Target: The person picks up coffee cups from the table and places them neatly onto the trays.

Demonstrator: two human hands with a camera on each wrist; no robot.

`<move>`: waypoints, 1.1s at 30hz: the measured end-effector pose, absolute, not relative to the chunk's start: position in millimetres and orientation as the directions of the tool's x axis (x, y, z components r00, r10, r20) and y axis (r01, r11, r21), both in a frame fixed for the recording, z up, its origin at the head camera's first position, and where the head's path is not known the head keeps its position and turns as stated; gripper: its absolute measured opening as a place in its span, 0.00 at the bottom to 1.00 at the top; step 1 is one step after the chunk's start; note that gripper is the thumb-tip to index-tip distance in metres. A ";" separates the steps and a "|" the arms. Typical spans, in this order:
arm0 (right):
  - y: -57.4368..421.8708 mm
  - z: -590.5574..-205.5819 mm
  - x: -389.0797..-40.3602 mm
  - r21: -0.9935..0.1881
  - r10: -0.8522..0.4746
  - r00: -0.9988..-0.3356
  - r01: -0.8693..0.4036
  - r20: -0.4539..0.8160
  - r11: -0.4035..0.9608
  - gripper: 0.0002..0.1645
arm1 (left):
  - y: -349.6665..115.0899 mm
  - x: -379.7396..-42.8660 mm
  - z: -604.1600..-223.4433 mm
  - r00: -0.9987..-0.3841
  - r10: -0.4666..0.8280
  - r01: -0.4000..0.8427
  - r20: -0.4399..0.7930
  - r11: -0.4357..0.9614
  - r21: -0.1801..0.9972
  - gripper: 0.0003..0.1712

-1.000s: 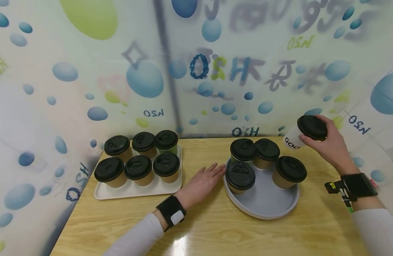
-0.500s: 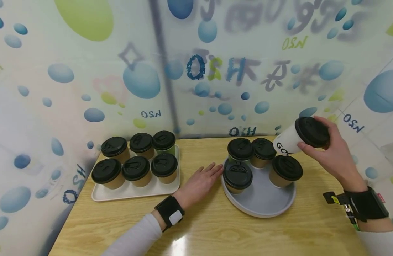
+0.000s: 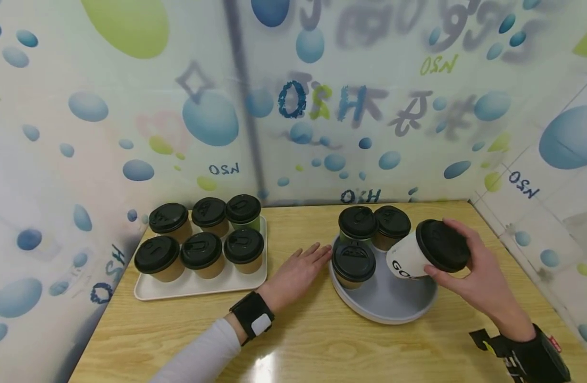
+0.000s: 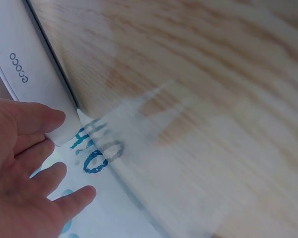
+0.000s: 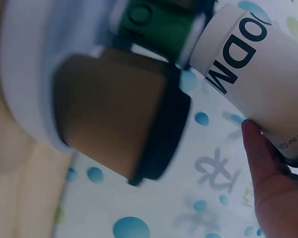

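My right hand (image 3: pixel 480 271) grips a white paper coffee cup (image 3: pixel 404 258) by its black lid (image 3: pixel 443 246). The cup is tilted, base toward the left, over the right part of a round grey tray (image 3: pixel 384 313). Dark lettering shows on it in the right wrist view. On the tray's left and back stand lidded cups: a green cup (image 3: pixel 358 222), a brown cup (image 3: pixel 392 223) and a nearer brown cup (image 3: pixel 354 263). The held cup hides the tray's right side in the head view. My left hand (image 3: pixel 293 276) lies with fingers extended, fingertips at the tray's left rim.
On the left, a white rectangular tray (image 3: pixel 198 290) bears several black-lidded cups in two rows, mostly brown, with a green cup (image 3: pixel 245 210) at the back right. A bubble-patterned wall (image 3: pixel 293 159) stands behind the wooden table (image 3: pixel 303 351).
My right hand has brought the white cup left and down, from beyond the tray to over its right part, covering the brown cup there. The left hand stays at the rim.
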State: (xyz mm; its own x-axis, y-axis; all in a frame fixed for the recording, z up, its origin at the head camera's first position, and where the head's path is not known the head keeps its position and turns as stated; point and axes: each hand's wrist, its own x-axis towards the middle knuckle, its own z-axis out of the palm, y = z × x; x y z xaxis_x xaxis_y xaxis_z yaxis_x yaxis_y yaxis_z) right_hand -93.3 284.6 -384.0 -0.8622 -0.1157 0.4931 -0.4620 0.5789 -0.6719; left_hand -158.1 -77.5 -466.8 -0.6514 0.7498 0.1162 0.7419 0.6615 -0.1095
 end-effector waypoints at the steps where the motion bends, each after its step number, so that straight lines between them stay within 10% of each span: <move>1: 282.8 -388.1 -91.1 -0.655 -0.118 -0.862 -0.457 0.493 0.602 0.64 | -77.3 -157.9 -466.8 -0.651 0.750 0.742 0.116 0.661 -0.111 0.29; 18: 250.6 -429.1 -74.4 -0.532 -0.160 -0.966 -0.246 0.203 0.811 0.65 | -85.1 -155.3 -468.9 -0.656 0.743 0.737 0.137 0.669 -0.097 0.29; 33: 246.8 -427.1 -72.6 -0.340 -0.206 -0.919 -0.322 0.335 0.884 0.69 | -87.0 -153.0 -468.1 -0.678 0.722 0.725 0.139 0.687 -0.038 0.30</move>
